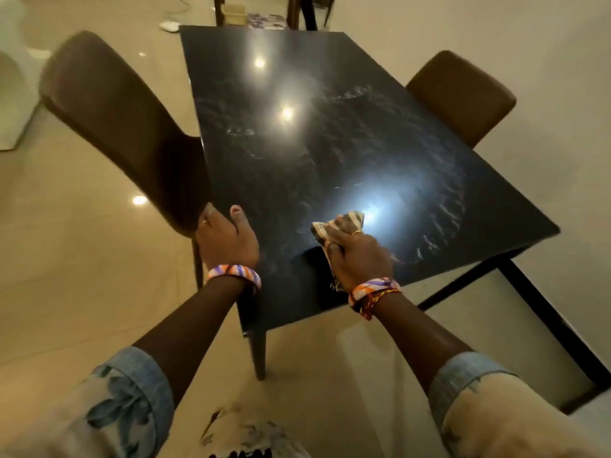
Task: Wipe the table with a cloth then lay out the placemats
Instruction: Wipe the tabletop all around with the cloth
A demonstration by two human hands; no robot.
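Observation:
A dark glossy table [297,143] stretches away from me, streaked with curved wet smears. My right hand [357,252] presses a striped beige cloth [347,221] flat onto the near part of the tabletop, fingers spread over it. My left hand [224,238] grips the table's near left edge, thumb on top and fingers curled over the side. At the far end, on a chair seat, lies something patterned in purple and white [266,21], possibly the placemats; I cannot tell for sure.
A brown chair [115,117] stands close to the table's left side, another brown chair [463,94] at its right. A small cream box [233,13] sits on the far chair. A dark-framed bench [515,312] lies at the near right. Pale tiled floor surrounds everything.

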